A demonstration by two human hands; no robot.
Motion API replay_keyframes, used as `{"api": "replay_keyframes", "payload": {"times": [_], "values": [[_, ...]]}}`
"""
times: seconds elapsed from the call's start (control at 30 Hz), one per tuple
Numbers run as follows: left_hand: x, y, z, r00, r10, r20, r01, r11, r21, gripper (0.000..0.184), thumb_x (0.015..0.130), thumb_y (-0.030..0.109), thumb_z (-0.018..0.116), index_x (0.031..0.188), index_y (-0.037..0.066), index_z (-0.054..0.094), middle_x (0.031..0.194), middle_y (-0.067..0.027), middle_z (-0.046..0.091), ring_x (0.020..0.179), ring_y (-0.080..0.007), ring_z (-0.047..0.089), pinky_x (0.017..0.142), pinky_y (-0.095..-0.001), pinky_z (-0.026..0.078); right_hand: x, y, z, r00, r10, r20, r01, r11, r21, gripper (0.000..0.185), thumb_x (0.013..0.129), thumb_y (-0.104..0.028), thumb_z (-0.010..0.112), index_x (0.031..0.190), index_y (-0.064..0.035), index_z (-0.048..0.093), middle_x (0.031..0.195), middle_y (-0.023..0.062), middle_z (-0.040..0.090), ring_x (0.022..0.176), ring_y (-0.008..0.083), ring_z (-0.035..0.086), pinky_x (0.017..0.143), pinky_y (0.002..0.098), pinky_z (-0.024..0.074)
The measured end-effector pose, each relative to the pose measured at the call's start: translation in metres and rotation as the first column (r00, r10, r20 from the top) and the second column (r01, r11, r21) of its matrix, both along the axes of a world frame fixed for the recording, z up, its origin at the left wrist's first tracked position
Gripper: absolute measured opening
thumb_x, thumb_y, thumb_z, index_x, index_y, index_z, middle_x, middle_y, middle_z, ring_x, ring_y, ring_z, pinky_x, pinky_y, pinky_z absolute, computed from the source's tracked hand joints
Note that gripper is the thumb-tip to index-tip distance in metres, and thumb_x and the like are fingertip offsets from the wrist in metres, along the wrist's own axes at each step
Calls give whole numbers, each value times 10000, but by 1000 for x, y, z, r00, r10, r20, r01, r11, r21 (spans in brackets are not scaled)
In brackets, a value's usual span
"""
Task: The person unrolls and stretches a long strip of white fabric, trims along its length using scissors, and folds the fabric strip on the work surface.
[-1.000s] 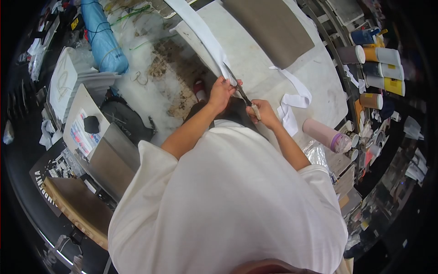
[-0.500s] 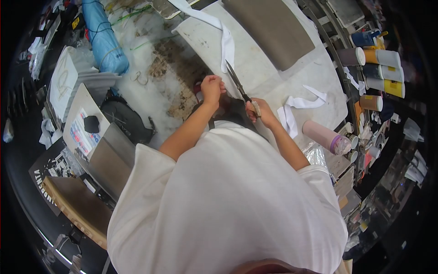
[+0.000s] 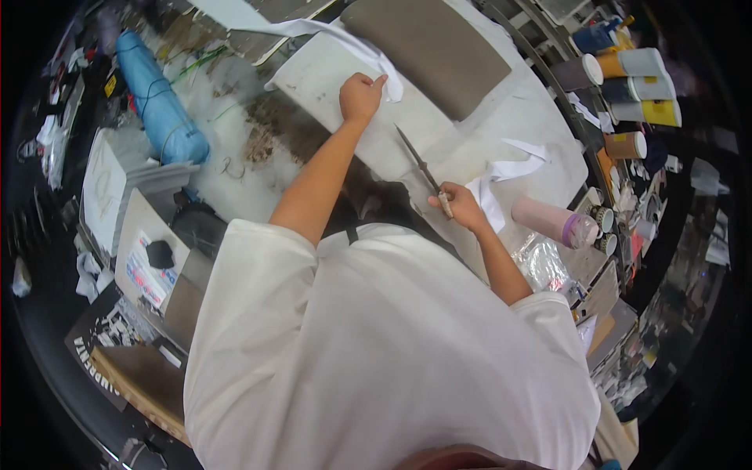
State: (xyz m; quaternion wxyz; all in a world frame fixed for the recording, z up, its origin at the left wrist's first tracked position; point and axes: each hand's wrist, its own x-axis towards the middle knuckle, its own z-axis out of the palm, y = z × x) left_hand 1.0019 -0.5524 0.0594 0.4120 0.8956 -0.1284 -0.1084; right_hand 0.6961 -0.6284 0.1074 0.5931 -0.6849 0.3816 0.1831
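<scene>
A long white fabric strip (image 3: 329, 33) runs from the upper left across the table and hangs in a bend near its end. My left hand (image 3: 362, 97) is closed, its fingertips pinched at the edge of this strip close to the end. Lower and to the right, my right hand (image 3: 462, 205) grips a pair of scissors (image 3: 423, 167) by the handles; their blades look together and point up and left, apart from the strip. Beside that hand, a second white strip (image 3: 501, 174) lies crumpled on the white-covered table (image 3: 439, 149).
A brown-grey sheet (image 3: 431, 51) lies at the table's far side. A pink bottle (image 3: 552, 222) rests on its side at the right, near clear plastic wrap (image 3: 540, 262). Several tubs (image 3: 642, 84) stand on the right shelf. A blue wrapped roll (image 3: 160, 98) leans at the left.
My left hand has moved up and forward to the strip's end. The right hand has shifted slightly right and down with the scissors. My view has turned a little.
</scene>
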Motion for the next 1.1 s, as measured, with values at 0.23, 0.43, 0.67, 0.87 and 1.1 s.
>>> {"api": "replay_keyframes", "payload": {"times": [0.23,0.43,0.67,0.87,1.1], "values": [[-10,-39,-16,987,-42,-153,53,996,69,290,762,259,756,731,-10,650,765,-168,680,659,-290,650,634,-409,510,-26,9,-7,1000,-22,-3,21,994,-104,457,755,-345,794,667,-84,429,596,-26,416,523,92,405,481,267,336],[-79,34,-12,668,-93,-738,-327,854,-404,83,860,79,622,849,-1,638,829,-75,643,786,-166,644,670,-300,512,-48,10,9,977,-136,162,86,954,286,380,817,-360,740,750,-77,494,618,-23,469,523,90,442,495,245,352],[-126,89,-18,381,-223,-897,-605,674,-424,131,894,61,621,1006,13,573,994,-92,639,924,-206,635,875,-334,520,-49,-21,14,980,-23,196,-84,848,523,485,893,-525,603,840,-46,546,652,14,531,545,108,525,525,237,422],[-130,97,-19,365,-176,-914,-647,658,-385,94,891,59,633,941,33,558,924,-70,633,866,-197,636,832,-334,532,-24,-36,17,961,225,158,-273,849,453,547,897,-589,546,818,-49,542,642,15,539,528,110,533,519,241,427],[-122,104,-12,389,-190,-902,-584,706,-400,132,863,64,665,913,45,544,857,-47,605,782,-158,594,751,-296,504,25,-19,-9,924,289,252,-372,835,406,559,899,-604,530,812,-52,538,642,14,539,524,110,524,503,243,402]]}}
